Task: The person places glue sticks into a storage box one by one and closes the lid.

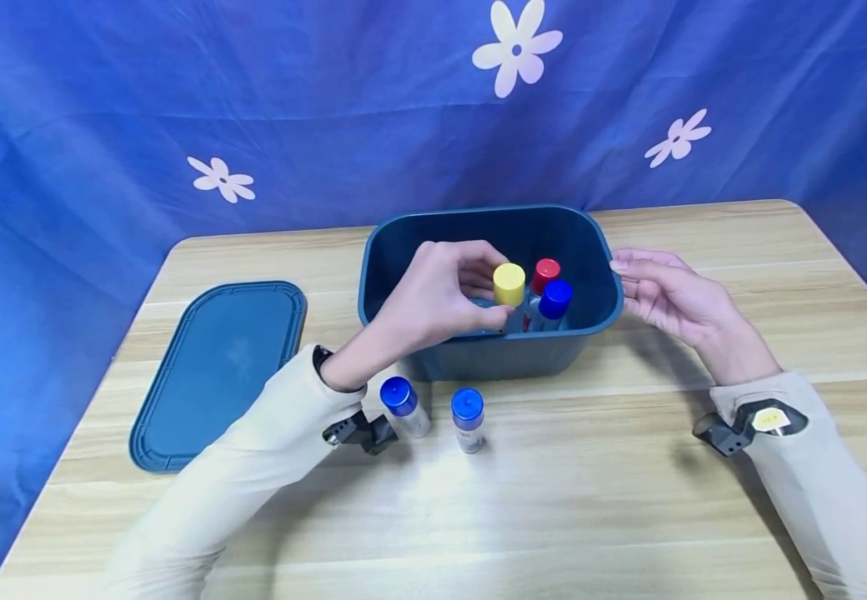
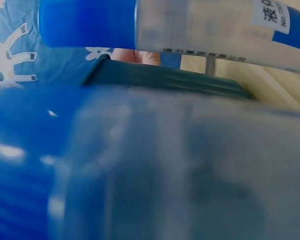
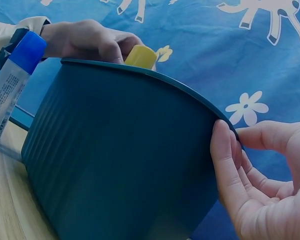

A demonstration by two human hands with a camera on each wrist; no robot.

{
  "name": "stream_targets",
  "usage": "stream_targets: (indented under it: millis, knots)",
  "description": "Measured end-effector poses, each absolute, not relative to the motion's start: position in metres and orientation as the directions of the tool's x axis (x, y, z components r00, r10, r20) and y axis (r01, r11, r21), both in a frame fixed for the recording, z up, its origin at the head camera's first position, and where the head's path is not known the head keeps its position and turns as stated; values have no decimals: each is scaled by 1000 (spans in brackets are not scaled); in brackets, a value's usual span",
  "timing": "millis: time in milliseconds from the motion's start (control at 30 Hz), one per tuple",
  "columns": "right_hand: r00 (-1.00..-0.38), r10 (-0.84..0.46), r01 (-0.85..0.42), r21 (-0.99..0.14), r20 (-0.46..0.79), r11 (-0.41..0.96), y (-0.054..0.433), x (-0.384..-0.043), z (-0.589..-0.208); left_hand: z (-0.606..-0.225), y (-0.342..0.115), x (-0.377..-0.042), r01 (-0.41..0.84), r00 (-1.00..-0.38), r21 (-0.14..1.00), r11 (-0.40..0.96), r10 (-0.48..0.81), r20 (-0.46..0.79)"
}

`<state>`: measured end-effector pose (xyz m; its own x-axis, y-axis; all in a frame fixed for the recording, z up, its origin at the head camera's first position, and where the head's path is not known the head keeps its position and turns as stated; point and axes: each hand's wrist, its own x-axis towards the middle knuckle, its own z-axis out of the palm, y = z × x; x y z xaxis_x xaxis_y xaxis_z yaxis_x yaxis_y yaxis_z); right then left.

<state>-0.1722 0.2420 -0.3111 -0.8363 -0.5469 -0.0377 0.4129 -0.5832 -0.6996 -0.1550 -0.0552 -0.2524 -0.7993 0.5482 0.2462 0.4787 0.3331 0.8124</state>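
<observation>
My left hand (image 1: pixel 441 292) reaches over the front rim of a dark teal plastic bin (image 1: pixel 493 357) and pinches a yellow-capped glue bottle (image 1: pixel 509 286) between thumb and fingers. The lower part of that bottle is hidden inside the bin. Beside it in the bin stand a red-capped bottle (image 1: pixel 545 273) and a blue-capped bottle (image 1: pixel 555 302). With thumb and fingers, my right hand (image 3: pixel 265 185) pinches the bin's right rim. Two clear glue bottles with blue caps, one on the left (image 1: pixel 403 406) and one on the right (image 1: pixel 468 418), stand on the table before the bin.
A flat teal lid (image 1: pixel 216 383) lies on the wooden table (image 1: pixel 591 492), left of the bin and beside my left forearm. Behind the table hangs a blue curtain (image 1: pixel 373 117) with white flowers. Both wrists wear small cameras, the left one close to the standing bottles.
</observation>
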Motion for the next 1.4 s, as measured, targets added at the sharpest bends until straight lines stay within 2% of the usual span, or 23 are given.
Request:
stream_targets:
  millis: [167, 367, 633, 1400]
  knots:
    - [-842, -537, 412, -703, -51, -580, 240, -172, -311, -253, -52, -158, 456, -805, 793, 404, 568, 173]
    - [-845, -532, 412, -703, -57, -580, 239, -174, -312, -251, -47, -161, 480, -794, 704, 523, 601, 93]
    - [-847, -529, 407, -709, -56, -576, 244, -172, -313, -252, -33, -163, 477, -813, 631, 612, 579, 54]
    - [-842, -537, 415, -696, -51, -586, 241, -173, -311, -255, -31, -165, 471, -812, 618, 630, 583, 25]
